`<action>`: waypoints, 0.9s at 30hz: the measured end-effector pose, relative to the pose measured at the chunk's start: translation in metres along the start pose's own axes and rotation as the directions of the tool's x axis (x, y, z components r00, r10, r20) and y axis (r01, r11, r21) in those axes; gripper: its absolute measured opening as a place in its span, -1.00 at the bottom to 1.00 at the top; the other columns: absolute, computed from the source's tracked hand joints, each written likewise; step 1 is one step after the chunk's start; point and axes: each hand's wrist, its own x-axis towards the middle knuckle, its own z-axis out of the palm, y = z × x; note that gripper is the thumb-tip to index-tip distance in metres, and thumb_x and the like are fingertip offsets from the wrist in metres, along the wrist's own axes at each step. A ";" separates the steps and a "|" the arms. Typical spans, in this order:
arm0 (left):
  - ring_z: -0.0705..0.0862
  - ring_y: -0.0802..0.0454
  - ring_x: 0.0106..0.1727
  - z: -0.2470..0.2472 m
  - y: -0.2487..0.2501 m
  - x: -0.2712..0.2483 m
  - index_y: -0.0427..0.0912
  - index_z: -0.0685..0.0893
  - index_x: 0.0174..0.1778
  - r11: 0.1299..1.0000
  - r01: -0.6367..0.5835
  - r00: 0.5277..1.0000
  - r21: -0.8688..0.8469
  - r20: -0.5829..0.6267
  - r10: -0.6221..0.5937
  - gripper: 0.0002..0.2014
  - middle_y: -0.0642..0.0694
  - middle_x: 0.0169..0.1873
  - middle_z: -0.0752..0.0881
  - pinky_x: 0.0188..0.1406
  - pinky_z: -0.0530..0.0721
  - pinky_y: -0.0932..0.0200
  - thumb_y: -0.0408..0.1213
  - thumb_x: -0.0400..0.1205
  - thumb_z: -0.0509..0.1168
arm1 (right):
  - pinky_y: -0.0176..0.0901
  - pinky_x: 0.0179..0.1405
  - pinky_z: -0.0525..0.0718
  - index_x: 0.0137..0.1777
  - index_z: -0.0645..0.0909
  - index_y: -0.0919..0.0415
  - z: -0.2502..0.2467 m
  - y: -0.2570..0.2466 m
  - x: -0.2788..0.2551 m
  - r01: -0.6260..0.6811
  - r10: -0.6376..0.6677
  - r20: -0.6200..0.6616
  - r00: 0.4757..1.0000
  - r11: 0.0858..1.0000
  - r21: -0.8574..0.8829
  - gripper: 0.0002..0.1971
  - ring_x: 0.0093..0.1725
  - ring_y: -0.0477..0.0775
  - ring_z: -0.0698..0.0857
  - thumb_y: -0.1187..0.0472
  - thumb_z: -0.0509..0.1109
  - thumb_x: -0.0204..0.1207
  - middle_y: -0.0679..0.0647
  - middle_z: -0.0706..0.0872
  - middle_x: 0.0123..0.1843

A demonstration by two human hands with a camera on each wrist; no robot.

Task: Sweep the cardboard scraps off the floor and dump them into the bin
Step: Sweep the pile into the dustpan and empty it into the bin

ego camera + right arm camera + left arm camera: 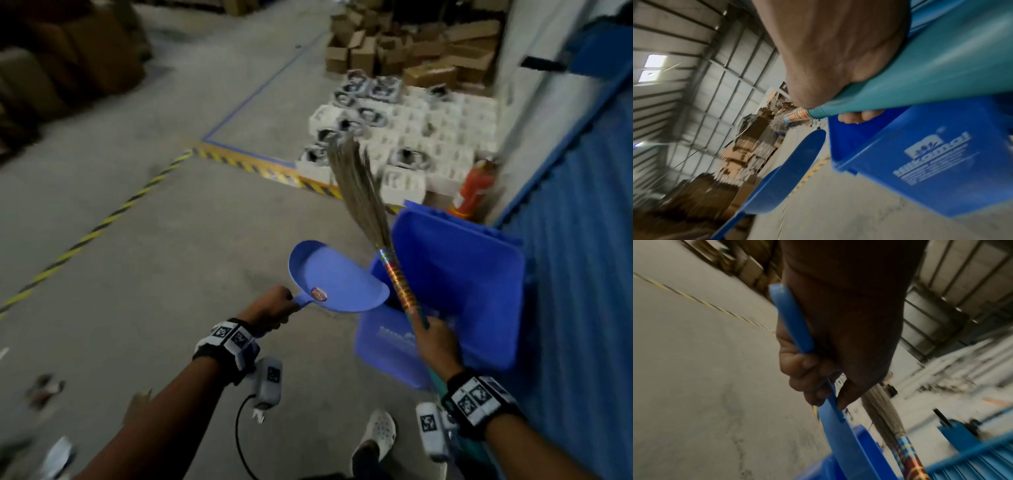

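Left hand (pixel 270 308) clenched around dustpan (pixel 337 279) handle, pan held at bin (pixel 455 294) rim, looking empty. Right hand (pixel 435 346) gripping broom (pixel 400 284) shaft, bristles up. Thin plastic pan, probably light and stiff; handle the sensible grip. Blurred scraps (pixel 44 389) on floor (pixel 154 257) behind left. Stacked boxes (pixel 411 51) and fire extinguisher (pixel 474 190) beyond bin.

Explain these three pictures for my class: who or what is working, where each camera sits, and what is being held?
No machine: a person wears a camera on the head and one on each wrist. In the head view, the left hand grips a blue dustpan held at the open blue bin. The right hand holds a broom, bristles up. The wrist views show those grips close up. On the concrete floor stand cardboard boxes and white trays. The pan's surface shows no scraps.
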 end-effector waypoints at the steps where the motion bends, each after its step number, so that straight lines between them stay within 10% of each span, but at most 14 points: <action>1: 0.21 0.04 -0.62 -0.009 -0.030 -0.019 -0.19 0.37 -0.27 0.998 0.027 0.999 -0.048 -0.038 -0.028 -0.63 -0.20 -0.42 0.44 -0.70 0.14 0.34 0.02 0.64 0.28 | 0.03 -0.24 0.52 0.12 0.66 0.32 0.013 -0.018 -0.010 0.037 -0.037 0.008 0.999 0.999 0.017 -0.52 -0.11 0.42 0.71 -0.04 0.04 0.69 0.29 0.70 -0.22; 6: 0.20 0.08 -0.72 -0.044 -0.170 -0.113 -0.18 0.33 -0.33 0.950 0.158 0.951 -0.267 -0.217 -0.220 -0.60 -0.21 -0.43 0.43 -0.71 0.13 0.40 0.00 0.65 0.28 | 0.03 -0.32 0.59 -0.45 0.54 0.25 0.081 -0.107 -0.053 0.143 -0.142 0.192 0.971 0.990 0.013 -0.39 -0.36 0.25 0.68 -0.22 0.12 0.64 0.19 0.62 -0.50; 13: 0.23 0.08 -0.74 -0.051 -0.319 -0.205 -0.19 0.39 -0.29 0.799 0.266 0.784 -0.540 -0.361 -0.505 -0.51 -0.17 -0.51 0.45 -0.72 0.17 0.37 0.21 0.57 0.29 | 0.05 -0.28 0.75 -0.32 0.67 0.34 0.175 -0.190 -0.103 0.340 -0.273 0.435 0.858 0.936 -0.085 -0.35 -0.35 0.29 0.77 -0.28 0.17 0.60 0.28 0.74 -0.45; 17: 0.22 0.07 -0.71 -0.029 -0.366 -0.225 -0.20 0.35 -0.37 0.686 0.333 0.720 -0.646 -0.296 -0.628 -0.52 -0.17 -0.52 0.41 -0.75 0.15 0.35 0.11 0.62 0.28 | 0.01 -0.26 0.70 -0.33 0.67 0.36 0.222 -0.195 -0.108 0.402 -0.227 0.577 0.785 0.895 -0.194 -0.33 -0.33 0.30 0.76 -0.26 0.13 0.63 0.25 0.71 -0.49; 22: 0.19 0.07 -0.71 0.010 -0.396 -0.215 -0.17 0.33 -0.42 0.523 0.365 0.679 -0.770 -0.164 -0.715 -0.56 -0.12 -0.54 0.31 -0.69 0.10 0.34 -0.01 0.66 0.27 | -0.01 0.02 0.64 0.07 0.64 0.24 0.268 -0.170 -0.104 0.415 -0.080 0.713 0.697 0.856 -0.309 -0.57 0.03 0.36 0.75 -0.05 0.04 0.74 0.45 0.74 0.03; 27: 0.23 0.07 -0.60 0.046 -0.445 -0.173 -0.17 0.53 -0.15 0.400 0.411 0.654 -0.819 -0.041 -0.755 -0.82 -0.07 -0.52 0.38 -0.72 0.14 0.40 -0.13 0.67 0.27 | -0.07 -0.17 0.62 -0.26 0.60 0.29 0.319 -0.117 -0.092 0.311 0.176 0.729 0.662 0.820 -0.480 -0.43 -0.17 0.31 0.74 -0.14 0.02 0.71 0.22 0.68 -0.38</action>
